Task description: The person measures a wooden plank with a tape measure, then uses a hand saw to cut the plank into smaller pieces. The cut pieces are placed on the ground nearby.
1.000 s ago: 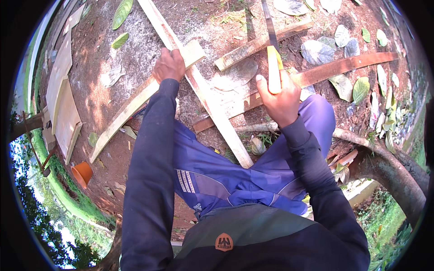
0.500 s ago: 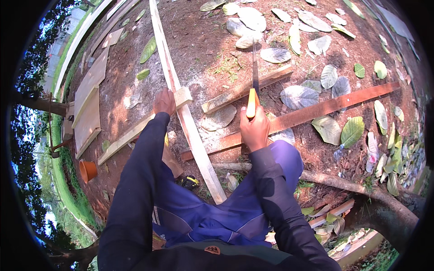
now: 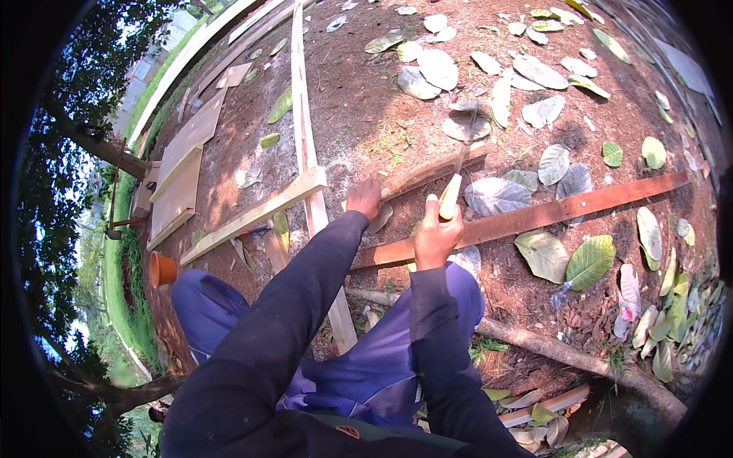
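My right hand (image 3: 437, 238) is closed around the yellow-orange handle of a handsaw (image 3: 450, 197), its thin blade pointing up and away, partly blurred. My left hand (image 3: 365, 200) rests with bent fingers on the left end of a short wooden piece (image 3: 427, 171) lying on the ground, hiding most of that end. Left of it, a pale wooden bar (image 3: 263, 214) lies across a long pale plank (image 3: 308, 145), which runs from near my legs into the distance. A reddish-brown board (image 3: 534, 217) stretches to the right beyond my right hand.
Large dry leaves (image 3: 540, 73) are scattered over the brown soil. An orange pot (image 3: 163, 269) and wooden panels (image 3: 187, 156) stand at left. A tree branch (image 3: 565, 353) crosses at lower right. A red-and-blue tool (image 3: 253, 230) lies by the pale bar.
My left hand has left the crossing of bar and plank and moved right onto the short wooden piece. The saw stays in my right hand, its blade now leaning right. The view has shifted.
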{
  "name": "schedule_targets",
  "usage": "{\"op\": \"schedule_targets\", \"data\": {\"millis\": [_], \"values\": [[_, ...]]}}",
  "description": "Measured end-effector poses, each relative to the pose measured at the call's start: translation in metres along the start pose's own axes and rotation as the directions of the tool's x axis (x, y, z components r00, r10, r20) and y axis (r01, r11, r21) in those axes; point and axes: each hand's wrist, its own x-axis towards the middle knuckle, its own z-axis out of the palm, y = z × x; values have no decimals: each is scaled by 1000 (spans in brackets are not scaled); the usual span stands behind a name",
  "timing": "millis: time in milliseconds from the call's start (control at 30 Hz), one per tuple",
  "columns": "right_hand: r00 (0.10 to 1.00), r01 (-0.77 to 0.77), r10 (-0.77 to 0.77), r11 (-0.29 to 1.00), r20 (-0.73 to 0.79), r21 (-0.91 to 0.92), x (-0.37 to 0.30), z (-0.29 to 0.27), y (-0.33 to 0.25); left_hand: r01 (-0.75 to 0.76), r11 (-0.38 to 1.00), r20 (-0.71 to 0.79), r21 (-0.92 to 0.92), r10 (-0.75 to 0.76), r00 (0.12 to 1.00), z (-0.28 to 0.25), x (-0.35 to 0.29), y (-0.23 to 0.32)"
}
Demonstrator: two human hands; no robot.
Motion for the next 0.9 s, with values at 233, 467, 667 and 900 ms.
{"op": "schedule_targets", "data": {"millis": [233, 467, 667, 900], "values": [[996, -1, 36, 916, -80, 401, 2, -8, -8, -247, 910, -178, 334, 318, 931, -94, -7, -16], [995, -30, 45, 987, -87, 158, 0, -4, -7, -304, 839, -300, 451, 463, 834, -211, -62, -176], [991, 95, -75, 977, 107, -190, -18, 19, -12, -300, 795, -297, 527, 503, 812, -223, -113, -311], [840, 509, -293, 719, 457, -474, -48, 65, 22, -274, 621, -332, 734, 680, 653, -218, -158, -384]]}}
